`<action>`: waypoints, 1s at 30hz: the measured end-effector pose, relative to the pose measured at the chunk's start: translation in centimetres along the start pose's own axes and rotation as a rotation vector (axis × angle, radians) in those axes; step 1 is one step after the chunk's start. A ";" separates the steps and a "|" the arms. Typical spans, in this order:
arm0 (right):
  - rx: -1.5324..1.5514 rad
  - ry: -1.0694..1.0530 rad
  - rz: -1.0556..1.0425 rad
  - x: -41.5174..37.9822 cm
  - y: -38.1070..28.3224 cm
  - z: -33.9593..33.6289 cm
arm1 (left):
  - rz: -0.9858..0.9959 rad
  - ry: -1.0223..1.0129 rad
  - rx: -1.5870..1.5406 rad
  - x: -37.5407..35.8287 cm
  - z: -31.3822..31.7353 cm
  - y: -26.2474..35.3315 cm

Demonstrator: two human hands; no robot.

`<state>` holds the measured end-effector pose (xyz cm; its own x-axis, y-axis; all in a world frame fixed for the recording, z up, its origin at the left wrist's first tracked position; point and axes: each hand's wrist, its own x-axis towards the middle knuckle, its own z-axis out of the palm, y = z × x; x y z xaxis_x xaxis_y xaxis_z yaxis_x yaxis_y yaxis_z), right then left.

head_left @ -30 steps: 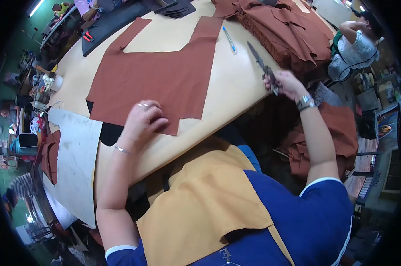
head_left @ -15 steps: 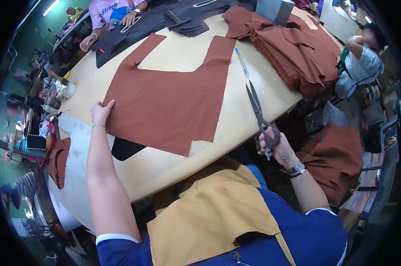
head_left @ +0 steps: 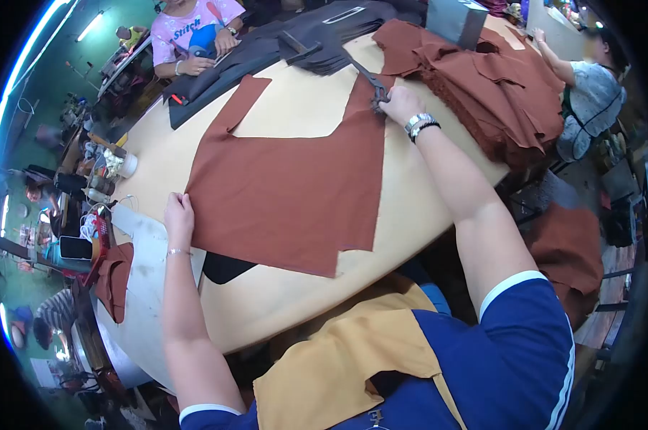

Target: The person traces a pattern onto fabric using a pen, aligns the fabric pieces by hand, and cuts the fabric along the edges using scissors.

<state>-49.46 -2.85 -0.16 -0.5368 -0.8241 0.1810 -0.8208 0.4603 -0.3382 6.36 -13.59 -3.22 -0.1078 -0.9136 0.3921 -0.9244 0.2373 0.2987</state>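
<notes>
A reddish-brown fabric piece [head_left: 288,186] lies flat on the pale table, with a wide notch at its far side. My left hand [head_left: 180,215] pinches its left edge, fingers pressed together. At the fabric's upper right strip, my right hand [head_left: 403,105] is closed on the dark scissors [head_left: 375,84], whose blades point up and left over the table. Under the near left edge of the fabric a black piece [head_left: 227,268] shows.
A heap of brown fabric [head_left: 481,93] with a grey metal block [head_left: 456,23] sits at the right. Dark fabric [head_left: 245,54] covers the far side, near a person in a pink shirt [head_left: 195,32]. A white cup [head_left: 126,165] stands at the left. Another person [head_left: 589,93] is at the right.
My right hand has moved up and left with the scissors, from beyond the near table edge to the fabric's upper right strip. The blue pen no longer shows. My left hand stays at the left edge.
</notes>
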 end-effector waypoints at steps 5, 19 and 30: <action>0.127 0.011 -0.057 4.5 -2.5 3.3 | -0.100 -0.197 -0.055 -6.7 -7.0 2.5; 0.295 0.065 -0.459 -4.4 -2.2 -2.9 | 0.600 -0.460 -0.331 -19.1 -7.3 18.4; 1.168 -0.603 0.414 -33.1 6.7 -9.4 | 0.623 -0.309 -0.416 -18.8 -3.7 20.9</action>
<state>-38.98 30.58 0.24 -0.2864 -0.8486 -0.4448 0.1763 0.4096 -0.8950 -9.52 9.77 -1.11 -0.7109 -0.6083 0.3531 -0.4554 0.7807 0.4279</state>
